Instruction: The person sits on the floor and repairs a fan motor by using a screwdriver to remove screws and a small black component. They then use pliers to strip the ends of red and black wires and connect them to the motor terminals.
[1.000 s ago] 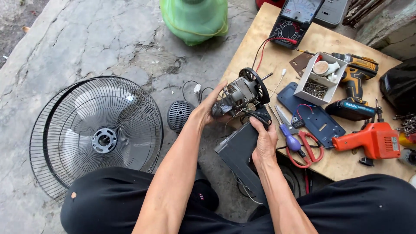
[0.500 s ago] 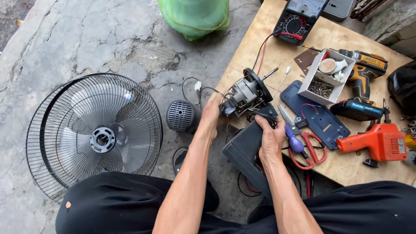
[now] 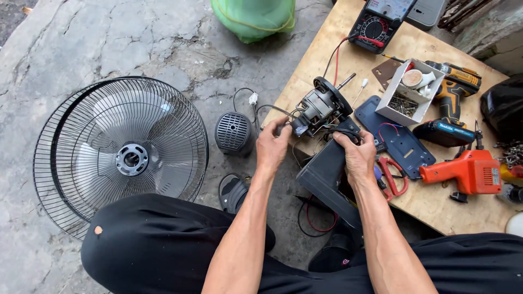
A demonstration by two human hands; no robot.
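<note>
The left hand (image 3: 272,144) pinches the wiring at the rear of the fan motor (image 3: 321,106), at the wooden surface's (image 3: 436,201) edge. The right hand (image 3: 357,155) is clamped on the black fan neck housing (image 3: 327,171); keeping that grip firm should spare the thin wires strain.

Open concrete left of left hand (image 3: 271,147), bounded by motor cover (image 3: 234,133) and fan guard (image 3: 122,158). Right hand (image 3: 357,155) boxed in: blue plate (image 3: 395,133) and scissors (image 3: 393,175) just beside it, screw box (image 3: 411,92), drill (image 3: 452,106), orange tool (image 3: 468,173) beyond.
</note>
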